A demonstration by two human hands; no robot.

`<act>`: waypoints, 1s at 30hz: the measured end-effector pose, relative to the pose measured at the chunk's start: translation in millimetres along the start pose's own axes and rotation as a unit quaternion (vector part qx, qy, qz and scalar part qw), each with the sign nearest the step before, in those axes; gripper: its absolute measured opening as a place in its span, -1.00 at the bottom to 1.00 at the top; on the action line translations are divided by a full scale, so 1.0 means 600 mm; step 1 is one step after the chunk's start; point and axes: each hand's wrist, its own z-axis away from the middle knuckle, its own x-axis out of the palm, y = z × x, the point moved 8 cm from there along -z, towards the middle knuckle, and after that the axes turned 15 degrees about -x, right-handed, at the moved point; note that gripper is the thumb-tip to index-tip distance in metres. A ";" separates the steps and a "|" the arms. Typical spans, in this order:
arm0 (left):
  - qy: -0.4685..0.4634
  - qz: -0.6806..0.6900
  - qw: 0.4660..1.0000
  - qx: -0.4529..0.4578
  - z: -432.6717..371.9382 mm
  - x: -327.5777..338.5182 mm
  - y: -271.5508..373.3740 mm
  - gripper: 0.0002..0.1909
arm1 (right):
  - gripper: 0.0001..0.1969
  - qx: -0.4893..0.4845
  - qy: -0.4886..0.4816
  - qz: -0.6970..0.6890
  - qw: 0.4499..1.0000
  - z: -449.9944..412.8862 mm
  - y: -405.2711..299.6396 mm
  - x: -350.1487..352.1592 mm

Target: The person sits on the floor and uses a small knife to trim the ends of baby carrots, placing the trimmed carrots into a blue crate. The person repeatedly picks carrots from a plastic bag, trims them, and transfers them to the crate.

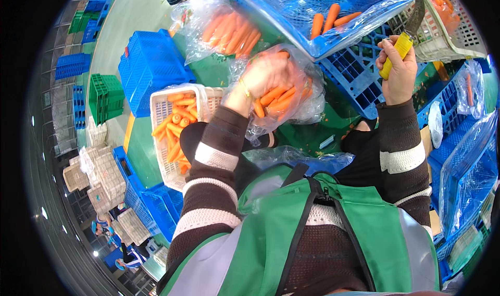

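My left hand [269, 75], a little blurred, reaches into the mouth of a clear plastic bag of carrots [279, 100]; whether its fingers hold a carrot is hidden. In my right hand [398, 67] is the yellow handle of a curved-blade knife [401, 50], its dark blade pointing up and away. Beyond my left hand lies another clear bag of carrots [230, 32]. A white plastic crate of loose carrots [155, 100] stands to the left. Three or so carrots [332, 18] lie in a blue crate lined with clear film [265, 16], ahead of me.
Blue crates [144, 69] and green crates [103, 98] stand at the left. A blue pallet [351, 73] is under the lined crate. A white crate [441, 42] with bagged orange pieces stands at the upper right. Film-lined blue crates [465, 171] are at the right. Two people [131, 259] are far off, lower left.
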 end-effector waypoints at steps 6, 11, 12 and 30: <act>0.527 -0.216 0.821 -0.044 0.079 -0.319 -0.200 -0.58 | -0.79 0.025 -0.048 0.008 0.998 0.026 0.027 0.041; 0.431 -0.398 0.808 -0.052 -0.002 -0.256 -0.195 -0.50 | -0.80 0.034 -0.061 0.019 0.997 0.029 0.045 0.061; 0.361 -0.505 0.780 -0.074 -0.030 -0.216 -0.202 -0.46 | -0.80 0.035 -0.062 0.024 0.997 0.029 0.050 0.064; 0.473 -0.565 0.669 -0.100 -0.054 -0.176 -0.150 -0.42 | -0.79 0.076 -0.083 0.040 0.993 0.036 0.077 0.086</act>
